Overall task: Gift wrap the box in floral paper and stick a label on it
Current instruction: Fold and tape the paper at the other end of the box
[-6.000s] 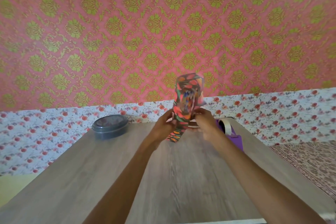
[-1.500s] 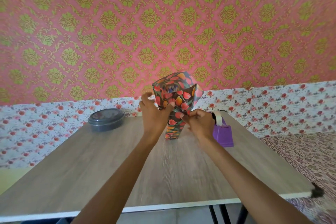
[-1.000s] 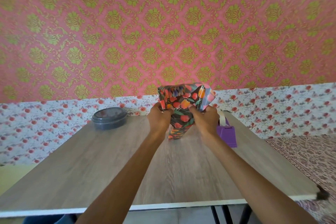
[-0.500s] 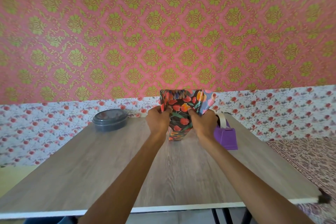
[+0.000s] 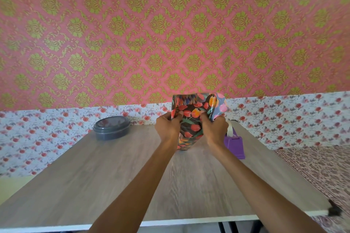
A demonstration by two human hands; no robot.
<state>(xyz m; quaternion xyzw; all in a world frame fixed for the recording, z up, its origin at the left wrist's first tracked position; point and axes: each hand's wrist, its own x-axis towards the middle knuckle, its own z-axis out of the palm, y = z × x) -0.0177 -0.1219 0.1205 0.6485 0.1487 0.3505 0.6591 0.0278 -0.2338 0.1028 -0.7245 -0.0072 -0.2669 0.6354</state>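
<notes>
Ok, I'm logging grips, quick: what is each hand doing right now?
Left hand: closed, gripping the wrapped box.
Right hand: closed, gripping the same wrapped box.

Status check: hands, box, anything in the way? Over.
Left hand, right hand both grip the wrapped box, upright on the table. Top paper loose, unfolded. Tape dispenser by right hand, lidded container off left; neither blocks.
</notes>
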